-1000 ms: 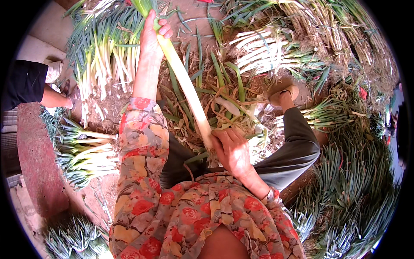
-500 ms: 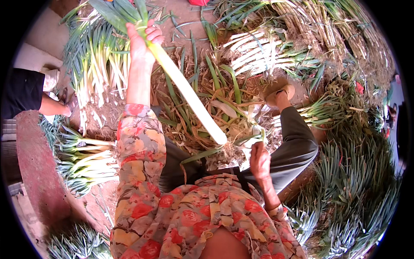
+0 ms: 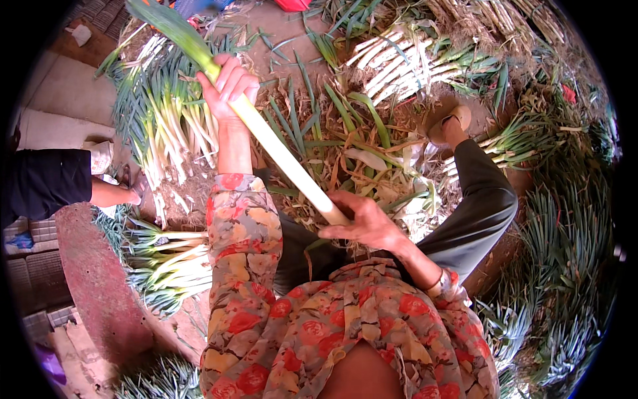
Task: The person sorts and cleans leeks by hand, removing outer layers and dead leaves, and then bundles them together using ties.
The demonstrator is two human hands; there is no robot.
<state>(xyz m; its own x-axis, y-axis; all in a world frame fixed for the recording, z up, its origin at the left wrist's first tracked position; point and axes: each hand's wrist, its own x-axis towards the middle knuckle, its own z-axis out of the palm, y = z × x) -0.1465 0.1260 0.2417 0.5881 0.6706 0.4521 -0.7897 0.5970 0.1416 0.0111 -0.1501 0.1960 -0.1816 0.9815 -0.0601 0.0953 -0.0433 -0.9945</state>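
Note:
A long green onion (image 3: 282,151) slants across in front of me, its green leaves at the far left and its white root end close to my lap. My left hand (image 3: 228,90) is wrapped round it where the green meets the pale stalk. My right hand (image 3: 365,223) grips the white root end between thumb and fingers, which hide part of it. Beneath the stalk lies a heap of peeled leaves and dry skins (image 3: 355,156), spread between my legs.
Bundles of green onions lie left (image 3: 176,123), nearer left (image 3: 176,263) and far right (image 3: 405,63). A dense pile of green leaves (image 3: 565,266) covers the right side. Another person's leg (image 3: 109,193) shows at the left, by a reddish slab (image 3: 100,279).
My right hand has moved up and left from beside my knee and now holds the root end. My left hand and the onion have come slightly nearer, as the view has shifted.

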